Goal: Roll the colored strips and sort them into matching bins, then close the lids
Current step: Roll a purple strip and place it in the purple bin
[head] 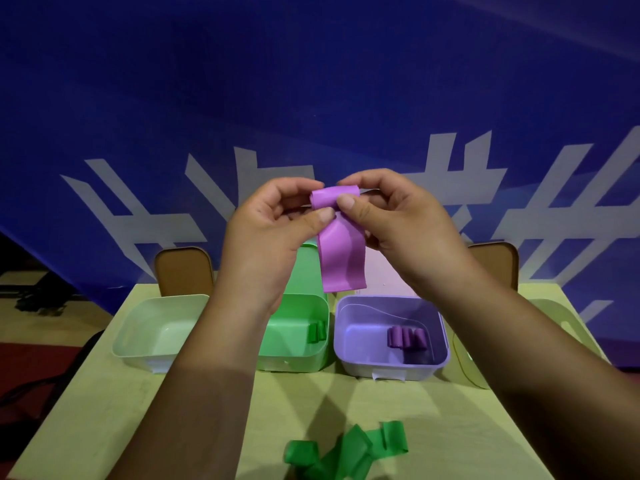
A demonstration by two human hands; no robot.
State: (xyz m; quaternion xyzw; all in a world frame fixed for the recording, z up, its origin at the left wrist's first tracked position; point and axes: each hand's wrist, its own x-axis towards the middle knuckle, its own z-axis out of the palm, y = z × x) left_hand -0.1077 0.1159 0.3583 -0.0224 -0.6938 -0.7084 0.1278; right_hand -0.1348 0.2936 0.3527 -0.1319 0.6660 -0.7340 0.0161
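Note:
A purple strip [341, 258] hangs in the air above the bins, its top end partly rolled. My left hand [273, 230] pinches the roll from the left and my right hand [388, 216] pinches it from the right. Below stand a green bin [311, 355] with a green roll [317, 330] inside and a purple bin [349, 351] holding several purple rolls [407, 337]. Loose green strips [349, 452] lie on the table near the front edge.
A pale white-green bin [138, 330] stands at the left and a pale yellow bin [554, 313] at the right, partly behind my right arm. Two brown lids [183, 271] [498, 261] lean upright behind the bins. A blue banner hangs behind the table.

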